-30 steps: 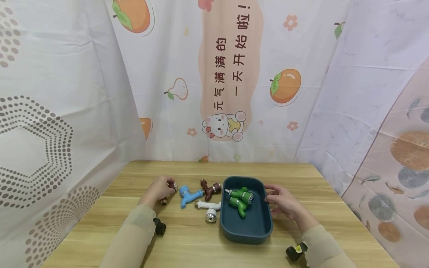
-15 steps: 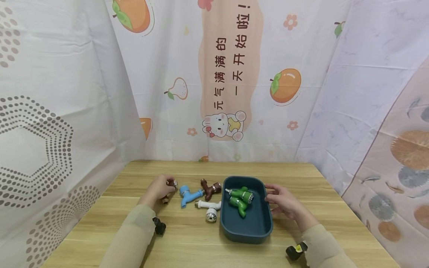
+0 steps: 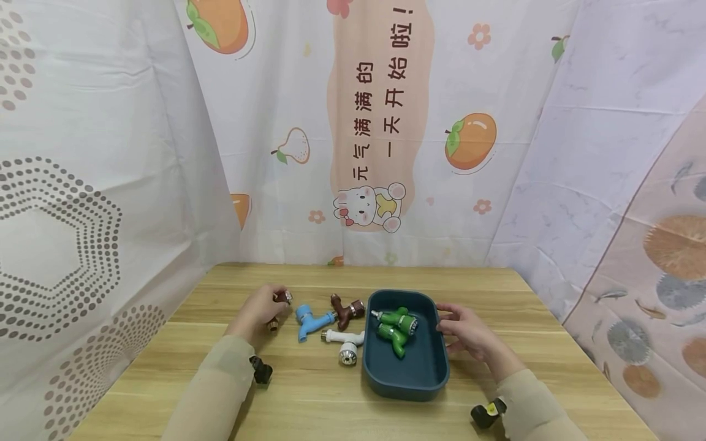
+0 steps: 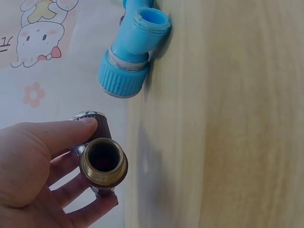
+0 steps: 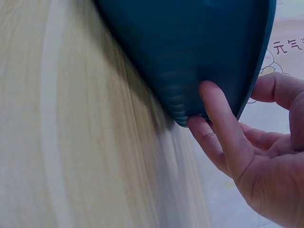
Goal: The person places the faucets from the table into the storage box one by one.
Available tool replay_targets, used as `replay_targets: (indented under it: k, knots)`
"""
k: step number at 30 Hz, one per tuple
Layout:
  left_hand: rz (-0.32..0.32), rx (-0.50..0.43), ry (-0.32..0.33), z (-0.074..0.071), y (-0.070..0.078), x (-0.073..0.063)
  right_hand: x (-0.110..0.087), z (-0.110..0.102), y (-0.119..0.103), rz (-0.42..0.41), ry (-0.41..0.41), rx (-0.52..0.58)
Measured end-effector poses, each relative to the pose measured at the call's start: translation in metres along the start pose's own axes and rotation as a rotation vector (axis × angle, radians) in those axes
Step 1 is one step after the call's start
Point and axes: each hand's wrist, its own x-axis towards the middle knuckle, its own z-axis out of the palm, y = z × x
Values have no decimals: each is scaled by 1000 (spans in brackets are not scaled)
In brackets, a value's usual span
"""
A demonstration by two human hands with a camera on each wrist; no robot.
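My left hand pinches a dark brown tap between thumb and fingers. Its threaded brass inlet faces the camera in the left wrist view, and a shadow lies on the wood beside it. My right hand holds the right side of a dark teal bin, with one finger over the rim and others against the outer wall. Inside the bin lie two green taps. Just right of my left hand is a light blue tap.
Between the blue tap and the bin lie another brown tap and a white tap, whose right end meets the bin's left side. All rest on a wood-grain table. Printed curtains enclose the back and sides.
My left hand has shifted slightly up and away with the brown tap, whose brass end has risen a little in the head view. My right hand and the bin stay put.
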Motion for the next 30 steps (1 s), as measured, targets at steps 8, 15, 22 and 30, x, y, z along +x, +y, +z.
replay_targets:
  k: [8,15,22,30]
  knots:
    - [49,18,19,-3,6,2,0,-1,3,0,-2,1]
    - [73,5,27,-5,13,2,1,-2,3,9,4,7]
    - [84,-1,37,-9,23,3,0,-1,2,6,10,7]
    - [105,28,55,-11,30,5,1,-1,2,-2,0,13]
